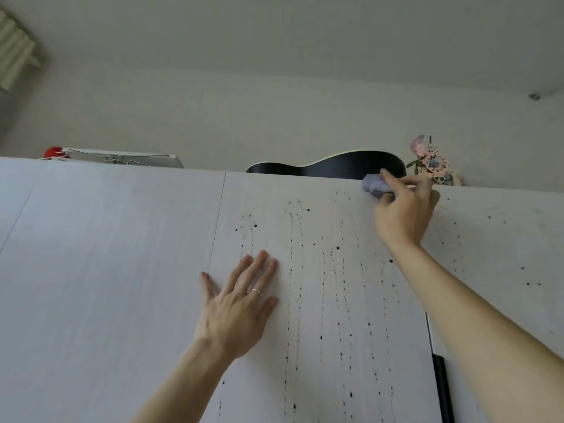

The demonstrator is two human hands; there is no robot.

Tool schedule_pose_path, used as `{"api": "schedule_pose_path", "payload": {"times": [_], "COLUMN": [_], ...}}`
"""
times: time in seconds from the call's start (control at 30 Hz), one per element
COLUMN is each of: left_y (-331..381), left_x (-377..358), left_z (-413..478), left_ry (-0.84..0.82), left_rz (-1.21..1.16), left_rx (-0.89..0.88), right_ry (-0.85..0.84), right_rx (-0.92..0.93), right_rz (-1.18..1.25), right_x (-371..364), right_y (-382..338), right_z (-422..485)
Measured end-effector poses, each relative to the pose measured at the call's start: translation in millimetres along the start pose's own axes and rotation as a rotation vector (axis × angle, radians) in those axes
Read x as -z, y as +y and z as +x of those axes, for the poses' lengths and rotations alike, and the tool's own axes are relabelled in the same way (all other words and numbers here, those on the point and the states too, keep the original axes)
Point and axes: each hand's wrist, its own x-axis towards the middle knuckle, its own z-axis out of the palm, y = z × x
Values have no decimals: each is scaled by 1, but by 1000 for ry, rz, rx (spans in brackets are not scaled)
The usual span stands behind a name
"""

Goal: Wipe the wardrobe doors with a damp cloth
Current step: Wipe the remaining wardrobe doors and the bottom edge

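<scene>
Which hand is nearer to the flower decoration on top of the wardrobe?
Right. The right hand, gripping the bluish cloth at the top edge of the door, is just below-left of the flower decoration. The left hand lies flat on the door, far lower and leftward.
</scene>
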Motion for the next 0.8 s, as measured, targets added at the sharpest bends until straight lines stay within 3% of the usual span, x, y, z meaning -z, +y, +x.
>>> {"api": "schedule_pose_path", "payload": {"times": [0.07, 0.13, 0.3, 0.37, 0.5, 0.57, 0.7, 0.8], "left_y": [-2, -3, -7, -7, -6, -5, -4, -6], "left_x": [-2, -3, -5, -6, -8, -4, 7, 16], "left_z": [0, 1, 3, 2, 2, 2, 4, 3], "left_ry": [24, 47, 70, 71, 65, 29, -79, -152], "left_rz": [-14, -16, -28, -30, -29, -55, -135, -122], "left_rx": [10, 4, -17, -20, -37, -34, -62, -77], "right_ry": [-129, -193, -314, -283, -123, -173, -373, -338], "right_rx": [-105, -70, 394, 322, -113, -73, 342, 168], "right_rz": [-92, -134, -35, -49, -18, 1, 17, -22], "right_x": [-20, -36, -57, -60, -65, -72, -77, -69], "right_y": [-3, -14, -26, -19, -35, -50, -50, -48], "right_z": [-14, -41, -74, -55, -32, -47, -67, -46]}}
